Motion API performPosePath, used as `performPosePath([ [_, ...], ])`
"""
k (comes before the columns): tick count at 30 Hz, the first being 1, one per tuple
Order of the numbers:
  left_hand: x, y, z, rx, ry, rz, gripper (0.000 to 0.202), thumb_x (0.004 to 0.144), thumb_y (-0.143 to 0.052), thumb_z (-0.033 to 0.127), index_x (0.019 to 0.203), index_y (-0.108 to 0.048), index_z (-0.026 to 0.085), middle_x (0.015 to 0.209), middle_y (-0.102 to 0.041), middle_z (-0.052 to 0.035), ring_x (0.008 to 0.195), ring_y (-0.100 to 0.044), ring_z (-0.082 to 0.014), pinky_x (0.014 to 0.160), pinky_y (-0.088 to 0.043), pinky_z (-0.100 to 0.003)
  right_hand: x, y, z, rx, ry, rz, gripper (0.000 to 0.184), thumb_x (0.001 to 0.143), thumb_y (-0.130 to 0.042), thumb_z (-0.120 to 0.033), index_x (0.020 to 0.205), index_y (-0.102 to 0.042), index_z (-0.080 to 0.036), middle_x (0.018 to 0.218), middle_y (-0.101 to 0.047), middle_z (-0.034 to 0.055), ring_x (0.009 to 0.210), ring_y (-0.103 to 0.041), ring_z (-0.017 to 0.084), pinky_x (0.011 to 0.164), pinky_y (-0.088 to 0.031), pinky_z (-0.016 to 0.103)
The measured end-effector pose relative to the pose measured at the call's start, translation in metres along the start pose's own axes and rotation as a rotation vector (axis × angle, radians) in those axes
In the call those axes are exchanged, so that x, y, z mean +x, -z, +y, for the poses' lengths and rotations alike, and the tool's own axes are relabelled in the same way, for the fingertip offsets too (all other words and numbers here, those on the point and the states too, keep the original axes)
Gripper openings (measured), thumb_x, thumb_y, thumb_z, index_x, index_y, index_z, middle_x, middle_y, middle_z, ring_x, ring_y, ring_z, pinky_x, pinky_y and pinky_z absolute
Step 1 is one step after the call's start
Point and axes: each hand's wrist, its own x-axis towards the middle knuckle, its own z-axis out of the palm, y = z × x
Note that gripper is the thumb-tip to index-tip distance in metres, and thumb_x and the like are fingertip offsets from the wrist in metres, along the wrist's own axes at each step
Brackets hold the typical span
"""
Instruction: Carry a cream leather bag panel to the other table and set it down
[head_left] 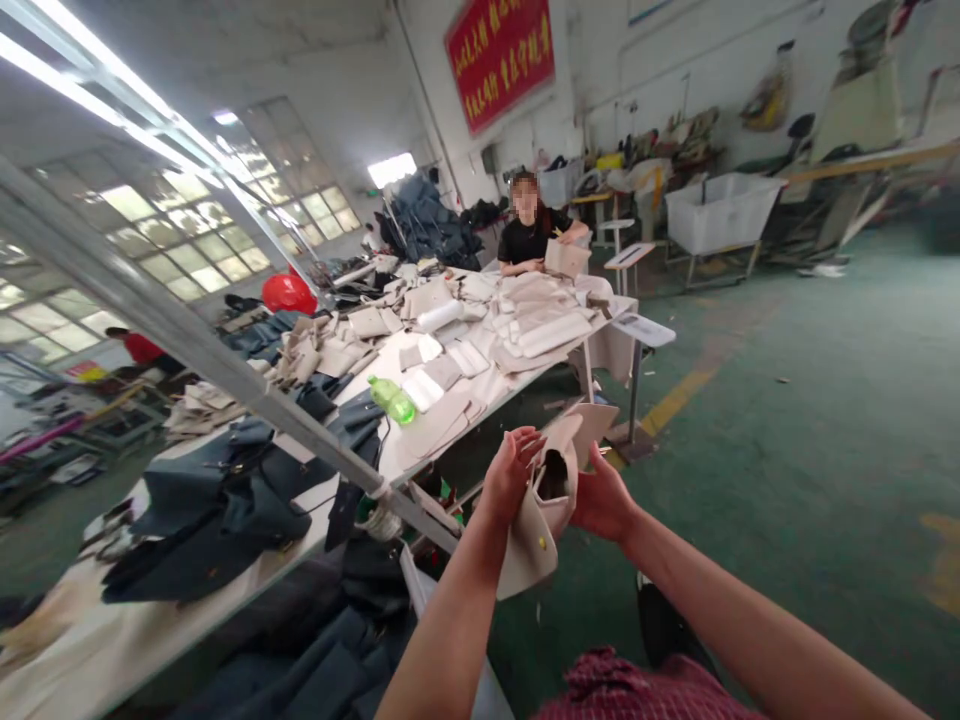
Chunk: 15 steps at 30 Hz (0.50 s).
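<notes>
Between my two hands is a small beige bag (564, 503), held off the near end of the table. Its dark inside shows through an opening, and stiff flaps stick out above and below. A small yellow round piece sits on the lower flap. My left hand (512, 472) grips the bag's left side, fingers bent over the upper part. On the opposite side, my right hand (604, 497) presses against it with the thumb raised; its other fingers are partly hidden behind the bag.
The white table (405, 455) carries beige pieces (540, 310), a green bottle (391, 399) and dark blue bags (217, 500). A metal post (225, 370) slants across on the left. A co-worker (527, 235) sits at the far end holding a beige piece. A white bin (724, 213) stands behind right.
</notes>
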Motion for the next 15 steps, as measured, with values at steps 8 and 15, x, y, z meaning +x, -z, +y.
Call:
performPosePath([
  [8, 0.176, -0.03, 0.12, 0.234, -0.229, 0.086, 0.055, 0.081, -0.051, 0.064, 0.1, -0.063, 0.014, 0.098, -0.066, -0.01, 0.087, -0.062, -0.0182, 0.077, -0.048, -0.027, 0.161, -0.055, -0.15, 0.025, -0.036, -0.184, 0.081, 0.087, -0.015, -0.076, 0.113, -0.059, -0.013, 0.106, -0.063, 0.0153, 0.1, -0.059, 0.029, 0.089, -0.044, 0.044],
  [15, 0.314, 0.0, 0.226, 0.347, -0.355, 0.255, 0.057, 0.079, -0.05, 0.068, 0.099, -0.064, 0.017, 0.097, -0.065, -0.0078, 0.08, -0.061, -0.0188, 0.071, -0.049, -0.029, 0.318, -0.093, -0.242, 0.017, -0.084, -0.144, 0.071, 0.089, -0.021, -0.072, 0.105, -0.061, -0.016, 0.094, -0.064, 0.0094, 0.083, -0.061, 0.021, 0.082, -0.046, 0.034],
])
